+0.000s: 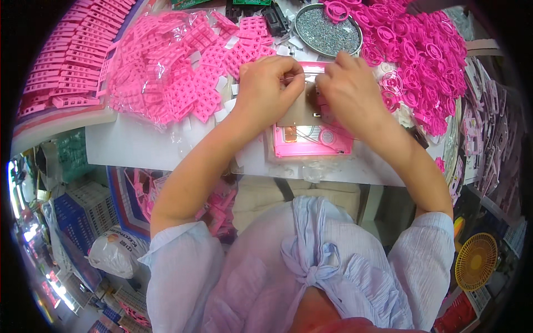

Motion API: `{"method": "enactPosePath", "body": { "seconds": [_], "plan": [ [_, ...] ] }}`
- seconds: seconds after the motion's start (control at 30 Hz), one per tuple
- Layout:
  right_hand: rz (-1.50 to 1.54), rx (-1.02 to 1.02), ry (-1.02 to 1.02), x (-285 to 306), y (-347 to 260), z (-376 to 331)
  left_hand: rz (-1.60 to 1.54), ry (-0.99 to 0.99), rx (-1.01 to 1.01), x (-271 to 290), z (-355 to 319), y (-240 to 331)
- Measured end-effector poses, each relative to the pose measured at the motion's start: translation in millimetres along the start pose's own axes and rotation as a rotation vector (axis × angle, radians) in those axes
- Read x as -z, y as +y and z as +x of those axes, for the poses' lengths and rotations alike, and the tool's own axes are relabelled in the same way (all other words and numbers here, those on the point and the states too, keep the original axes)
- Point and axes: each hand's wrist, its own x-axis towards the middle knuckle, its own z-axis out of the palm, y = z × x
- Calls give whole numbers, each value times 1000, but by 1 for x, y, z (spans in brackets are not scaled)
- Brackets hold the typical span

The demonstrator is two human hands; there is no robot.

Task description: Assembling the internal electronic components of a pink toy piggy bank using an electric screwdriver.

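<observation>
In the middle of the table lies a pink plastic casing (286, 149), with thin wires and a round pink ring inside its near part. Over its middle sits a flat brown board (300, 114). My left hand (269, 89) is closed above the board's left side, thumb and forefinger pinched beside what looks like a thin wire. My right hand (352, 91) is closed over the right side, fingers curled down next to a darker pink part. What either hand's fingertips hold is too small or hidden to make out.
A bag of pink grid-like parts (161, 72) lies left, beside stacked pink pieces (72, 61). Behind the casing stands a round dish of small screws (327, 36). Pink ring-shaped parts (422, 61) are heaped right. The white table's (133, 147) near edge is close to my body.
</observation>
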Motion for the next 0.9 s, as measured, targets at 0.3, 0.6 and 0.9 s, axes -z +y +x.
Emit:
{"method": "enactPosePath", "body": {
  "seconds": [0.3, 0.6, 0.9],
  "plan": [
    [272, -311, 41, 9, -30, -44, 311, -229, -300, 0, 25, 15],
    [222, -289, 141, 12, -33, -35, 638, -475, -582, -17, 45, 32],
    [111, -255, -71, 10, -18, -25, 686, -765, -105, -8, 85, 50]
  ]
}}
